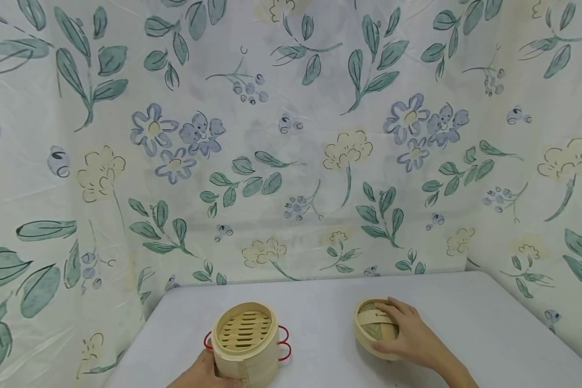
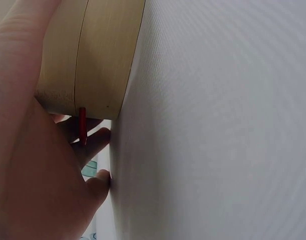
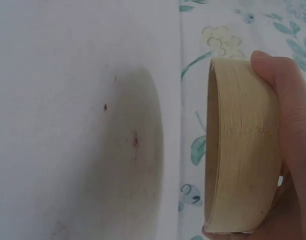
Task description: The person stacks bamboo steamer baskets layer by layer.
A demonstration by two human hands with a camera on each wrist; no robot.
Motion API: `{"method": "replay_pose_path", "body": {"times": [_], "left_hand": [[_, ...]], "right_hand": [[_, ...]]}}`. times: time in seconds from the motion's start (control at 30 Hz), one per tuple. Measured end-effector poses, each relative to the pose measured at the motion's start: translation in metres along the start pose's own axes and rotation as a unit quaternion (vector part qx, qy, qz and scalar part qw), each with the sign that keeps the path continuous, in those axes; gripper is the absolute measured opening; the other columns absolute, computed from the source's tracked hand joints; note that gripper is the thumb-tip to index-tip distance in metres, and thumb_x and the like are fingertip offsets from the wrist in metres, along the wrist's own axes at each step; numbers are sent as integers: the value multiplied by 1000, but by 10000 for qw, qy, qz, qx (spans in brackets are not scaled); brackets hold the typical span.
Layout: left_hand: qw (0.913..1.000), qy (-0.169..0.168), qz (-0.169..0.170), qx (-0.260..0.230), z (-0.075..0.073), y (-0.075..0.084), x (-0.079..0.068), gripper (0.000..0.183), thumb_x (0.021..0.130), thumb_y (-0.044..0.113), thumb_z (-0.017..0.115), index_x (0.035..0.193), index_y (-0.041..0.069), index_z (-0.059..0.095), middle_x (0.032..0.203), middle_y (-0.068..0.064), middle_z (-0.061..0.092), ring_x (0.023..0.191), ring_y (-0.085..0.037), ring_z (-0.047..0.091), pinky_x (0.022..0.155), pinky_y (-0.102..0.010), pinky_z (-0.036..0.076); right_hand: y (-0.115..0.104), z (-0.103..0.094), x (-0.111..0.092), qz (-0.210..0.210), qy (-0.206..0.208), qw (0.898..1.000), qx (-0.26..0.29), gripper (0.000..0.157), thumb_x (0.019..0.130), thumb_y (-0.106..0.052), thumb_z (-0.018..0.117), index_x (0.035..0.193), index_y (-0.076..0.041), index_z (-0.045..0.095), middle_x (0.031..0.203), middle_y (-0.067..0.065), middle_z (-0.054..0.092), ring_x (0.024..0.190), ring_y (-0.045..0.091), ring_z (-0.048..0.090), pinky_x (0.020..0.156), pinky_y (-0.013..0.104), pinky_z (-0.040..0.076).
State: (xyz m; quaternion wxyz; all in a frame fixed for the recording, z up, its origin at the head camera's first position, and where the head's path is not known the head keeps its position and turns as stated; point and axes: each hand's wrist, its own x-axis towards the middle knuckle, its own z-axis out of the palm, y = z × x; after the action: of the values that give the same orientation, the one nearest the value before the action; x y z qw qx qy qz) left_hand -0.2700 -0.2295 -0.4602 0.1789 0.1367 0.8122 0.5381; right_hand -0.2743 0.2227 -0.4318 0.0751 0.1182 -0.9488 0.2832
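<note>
A round bamboo steamer [image 1: 246, 345], two tiers high with a slatted top, stands on the left part of the table. My left hand [image 1: 205, 372] grips its side, thumb across the front and fingers around by a red handle [image 2: 82, 126]. In the left wrist view the steamer's lower edge is right at the white surface. To the right, my right hand [image 1: 413, 337] holds the bamboo lid [image 1: 375, 318] by its rim, fingers on the woven top. The right wrist view shows the lid [image 3: 245, 150] raised off the table, its shadow on the cloth.
The white table [image 1: 320, 312] reaches back to a floral curtain [image 1: 291, 161], which also hangs along both sides. More red handles [image 1: 284, 344] stick out from the steamer's right side. Small dark marks [image 3: 105, 107] dot the table's surface beneath the lid.
</note>
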Motion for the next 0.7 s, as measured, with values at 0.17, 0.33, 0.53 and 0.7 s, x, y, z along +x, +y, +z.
{"method": "replay_pose_path", "body": {"times": [0.17,0.33,0.53,0.7], "left_hand": [[10000,27,22,-21,0,1,0,88,78,24,74,143,3,19,137,-13,43,122,-25,43,100,-55,32],[10000,13,5,-88,0,0,0,88,78,24,74,144,4,18,138,-13,42,122,-26,42,100,-58,30],[9997,-58,7,-242,0,-3,1,89,79,24,73,144,6,16,140,-13,40,124,-26,40,101,-57,30],[9999,55,-108,-43,0,-3,2,88,78,27,75,143,5,20,138,-12,42,123,-27,41,100,-60,28]], "right_hand": [[-5,1,5,-133,28,9999,-44,85,63,-67,68,133,-22,48,143,11,34,127,36,32,81,55,44],[-12,2,9,-235,28,9997,-6,87,62,-69,68,133,-22,48,143,12,34,127,36,32,82,55,44],[-22,6,14,-355,51,9993,45,87,62,-69,68,133,-23,49,143,10,34,128,34,32,84,55,43],[-28,8,16,-431,59,9990,-61,87,62,-70,67,133,-24,48,143,10,34,129,34,31,82,57,43]]}}
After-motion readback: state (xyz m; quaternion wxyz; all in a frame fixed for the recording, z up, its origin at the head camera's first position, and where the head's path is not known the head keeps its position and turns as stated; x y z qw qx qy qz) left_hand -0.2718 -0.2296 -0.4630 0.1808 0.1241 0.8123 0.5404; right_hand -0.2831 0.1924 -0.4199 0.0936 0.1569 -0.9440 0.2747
